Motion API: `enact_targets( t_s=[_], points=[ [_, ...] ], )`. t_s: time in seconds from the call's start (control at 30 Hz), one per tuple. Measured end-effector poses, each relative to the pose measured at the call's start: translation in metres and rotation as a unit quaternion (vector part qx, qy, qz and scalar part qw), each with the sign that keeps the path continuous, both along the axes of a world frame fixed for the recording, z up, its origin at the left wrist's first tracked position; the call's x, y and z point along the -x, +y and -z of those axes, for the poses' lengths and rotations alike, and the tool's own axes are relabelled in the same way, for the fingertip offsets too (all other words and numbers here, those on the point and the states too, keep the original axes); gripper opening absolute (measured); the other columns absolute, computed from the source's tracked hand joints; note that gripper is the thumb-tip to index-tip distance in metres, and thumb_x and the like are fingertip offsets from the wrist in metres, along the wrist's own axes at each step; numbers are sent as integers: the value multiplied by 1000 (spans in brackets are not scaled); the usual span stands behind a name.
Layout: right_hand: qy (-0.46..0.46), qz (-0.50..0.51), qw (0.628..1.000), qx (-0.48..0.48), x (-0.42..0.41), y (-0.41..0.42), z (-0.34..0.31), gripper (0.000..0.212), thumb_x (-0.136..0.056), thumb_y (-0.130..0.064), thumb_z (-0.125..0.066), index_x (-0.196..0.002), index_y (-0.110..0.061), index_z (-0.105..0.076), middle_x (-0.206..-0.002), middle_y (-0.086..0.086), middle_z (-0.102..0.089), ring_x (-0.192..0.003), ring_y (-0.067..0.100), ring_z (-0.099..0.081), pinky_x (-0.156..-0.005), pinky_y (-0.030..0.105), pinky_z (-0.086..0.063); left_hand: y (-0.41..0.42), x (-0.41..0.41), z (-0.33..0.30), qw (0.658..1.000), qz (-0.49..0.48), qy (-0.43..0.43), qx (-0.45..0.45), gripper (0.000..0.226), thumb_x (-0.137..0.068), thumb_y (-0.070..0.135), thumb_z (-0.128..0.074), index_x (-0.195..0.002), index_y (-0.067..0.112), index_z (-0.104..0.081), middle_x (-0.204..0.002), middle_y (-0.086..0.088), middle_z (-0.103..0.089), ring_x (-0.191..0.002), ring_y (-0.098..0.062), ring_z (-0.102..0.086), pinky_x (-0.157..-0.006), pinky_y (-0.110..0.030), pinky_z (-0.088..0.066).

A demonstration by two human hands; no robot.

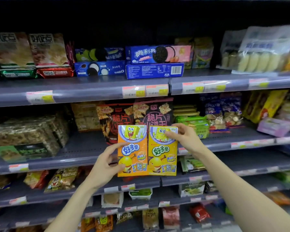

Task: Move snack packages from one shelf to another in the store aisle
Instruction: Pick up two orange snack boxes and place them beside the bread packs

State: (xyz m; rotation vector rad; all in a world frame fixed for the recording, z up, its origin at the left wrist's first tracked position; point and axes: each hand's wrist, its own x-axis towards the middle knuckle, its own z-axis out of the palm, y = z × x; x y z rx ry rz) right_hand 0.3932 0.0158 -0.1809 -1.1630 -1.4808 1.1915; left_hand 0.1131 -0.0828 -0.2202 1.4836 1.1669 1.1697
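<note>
Two snack boxes held upright side by side, edges touching, in front of the middle shelf (84,153). Orange box (132,151) on the left, yellow box (162,151) on the right, both with a cartoon sponge figure at the top and a round fish figure lower down.

Left hand (105,166) at the lower left edge of the orange box: thumb on the front near the bottom corner, fingers curled behind the side edge, so gripping this box. Right hand (182,136) at the upper right corner of the yellow box: thumb across the front over the cartoon figure, fingers wrapped over the top corner, pinching it. Both forearms bare, reaching up from the bottom of the view.

Just behind the boxes, on the middle shelf, two dark cracker bags (136,118) standing upright with red and pink lettering. Left of these, a bare stretch of shelf, then stacked brown-green packs (28,131). Right of the yellow box, green packs (194,124), perhaps wafers, but too blurred to be sure.

On the upper shelf (90,91): blue cookie boxes (154,62) stacked flat, one pink-ended box on top, more biscuit bags (28,52) to the left, and a clear bag of pale rolls (261,52) far right. Price tags (145,91) along the shelf edges. Below, lower shelves with more mixed snack bags.
</note>
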Motion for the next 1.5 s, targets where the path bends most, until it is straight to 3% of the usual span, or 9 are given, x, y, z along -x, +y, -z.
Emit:
enact_targets(
  t_s=[0.13, 0.23, 0.37, 0.53, 0.67, 0.8, 1.03, 1.3, 1.5],
  points=[
    [10, 18, 1000, -3, -37, -3, -2, 31, -75, -29, -76, -101, -17, -62, -101, 5, -71, -76, 7, -72, -56, 16, -53, 9, -35, -5, 999, 39, -13, 12, 61, -82, -9, -67, -123, 36, -58, -135, -2, -57, -111, -24, -64, -86, -51, -56],
    [17, 47, 999, -18, -61, -1, -9, 41, -75, -32, -76, -109, -12, -63, -100, 6, -71, -76, 12, -72, -57, 20, -54, 20, -56, -12, 998, 52, -19, -2, 61, -81, -10, -67, -124, 32, -59, -133, 4, -58, -112, -22, -64, -84, -46, -58],
    [13, 51, 998, -25, -94, 7, -13, 41, -76, -36, -74, -108, -13, -64, -99, 7, -72, -82, 20, -72, -67, 33, -57, 38, -86, -17, 998, 59, -4, -14, 64, -80, -11, -67, -122, 36, -60, -133, 4, -58, -114, -20, -62, -85, -45, -58],
    [22, 59, 998, -29, -130, 29, -14, 35, -76, -34, -74, -104, -13, -66, -97, 8, -73, -85, 23, -72, -72, 37, -58, 60, -122, -19, 998, 58, 8, -31, 64, -78, -7, -70, -119, 41, -60, -134, 1, -58, -111, -18, -65, -87, -46, -57],
    [17, 65, 996, -53, -157, 46, -15, 24, -75, -34, -74, -96, -24, -67, -90, 4, -70, -78, 17, -71, -65, 28, -55, 75, -150, -17, 998, 49, -16, -35, 61, -72, 0, -69, -120, 37, -60, -131, -4, -60, -109, -24, -66, -88, -47, -56],
    [32, 55, 996, -54, -187, 62, -15, 30, -75, -33, -75, -102, -22, -67, -93, 7, -75, -81, 21, -73, -70, 35, -58, 88, -177, -15, 998, 49, -25, -38, 62, -77, -10, -71, -122, 32, -60, -132, -9, -58, -113, -25, -63, -90, -43, -56],
    [75, 47, 995, -55, -237, 80, -23, 37, -69, -35, -77, -101, -22, -66, -80, -9, -77, -73, 10, -73, -56, 15, -52, 109, -228, -28, 998, 59, -28, -26, 58, -74, -4, -72, -123, 26, -58, -135, -14, -53, -115, -27, -62, -89, -49, -56],
    [84, 17, 995, -49, -273, 99, -28, 36, -75, -27, -76, -107, -17, -64, -80, -7, -77, -74, 13, -73, -56, 19, -54, 109, -271, -33, 999, 21, -29, -30, 58, -67, 7, -74, -117, 32, -62, -132, -17, -54, -109, -28, -65, -81, -35, -59],
    [72, 0, 996, -59, -322, 106, -33, 42, -74, -31, -76, -111, -19, -63, -86, -3, -77, -80, 13, -73, -62, 22, -56, 106, -324, -35, 999, -8, -27, -36, 61, -68, 1, -81, -118, 29, -60, -131, -15, -56, -109, -27, -65, -84, -48, -58]
  ],
)
